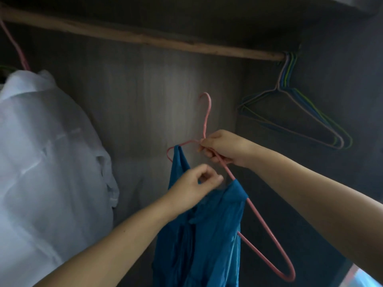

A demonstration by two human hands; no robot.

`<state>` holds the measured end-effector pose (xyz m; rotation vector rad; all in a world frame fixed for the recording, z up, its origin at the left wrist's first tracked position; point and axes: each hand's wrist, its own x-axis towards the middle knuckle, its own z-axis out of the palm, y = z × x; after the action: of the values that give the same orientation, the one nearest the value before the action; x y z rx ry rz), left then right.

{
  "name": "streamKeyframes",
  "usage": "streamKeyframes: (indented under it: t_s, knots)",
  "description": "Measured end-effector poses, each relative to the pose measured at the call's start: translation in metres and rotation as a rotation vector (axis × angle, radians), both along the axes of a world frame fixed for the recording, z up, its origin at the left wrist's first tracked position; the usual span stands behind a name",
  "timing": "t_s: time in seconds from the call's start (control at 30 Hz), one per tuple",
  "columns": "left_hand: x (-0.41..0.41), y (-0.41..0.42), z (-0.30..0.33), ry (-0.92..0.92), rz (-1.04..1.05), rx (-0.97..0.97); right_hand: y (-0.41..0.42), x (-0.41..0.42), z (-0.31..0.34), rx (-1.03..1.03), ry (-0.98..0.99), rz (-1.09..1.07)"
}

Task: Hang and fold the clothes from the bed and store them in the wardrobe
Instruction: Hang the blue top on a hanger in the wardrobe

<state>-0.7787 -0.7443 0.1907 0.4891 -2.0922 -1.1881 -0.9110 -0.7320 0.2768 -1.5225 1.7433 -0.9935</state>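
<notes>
A: Head view, quick. What's the right hand (222, 149) doing?

B: Fingers curled tight round the pink hanger (257, 214), just under the neck where the hook rises. The hook points up, free in the air, well below the wooden rail (145, 37). The hanger is tilted, one shoulder low toward the bottom right.

A: Left hand (195, 181)?

B: Thumb and fingers pinched together, narrow, at the top edge of the blue garment (199, 235). Cannot tell how much cloth is actually between the fingertips.

A: Where's the garment?

B: In front of the open wardrobe, held up between both hands. One strap is looped over the hanger's upper left shoulder; the rest drapes over the lower arm of the hanger and hangs down out of frame at the bottom.

A: Touching anything else?

B: No, apart from the wardrobe's back panel (145, 100) behind it.

A: Other stuff?

B: White shirt (45, 162) at left, hanging from another pink hanger (17, 49) hooked on the rail. At the right end of the rail, a bunch of bare wire hangers (294, 112), green, blue and pale, nested together against the side wall. Both forearms reach in from the bottom, bare. A bright patch at the bottom right corner, too blurred to name.
</notes>
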Motion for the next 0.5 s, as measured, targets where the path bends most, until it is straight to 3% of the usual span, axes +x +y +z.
streamKeyframes:
  t_s: [0.13, 0.33, 0.5]
  knots:
    - [0.022, 0.001, 0.024, 0.129, 0.063, 0.065, -0.010, 0.034, 0.028, -0.042, -0.155, 0.143]
    - [0.078, -0.001, 0.073, 0.253, 0.451, 0.039, -0.052, 0.115, 0.071, -0.256, 0.009, 0.279]
    - [0.140, -0.016, 0.106, 0.174, 0.707, -0.090, -0.091, 0.179, 0.101, -0.359, 0.178, 0.334]
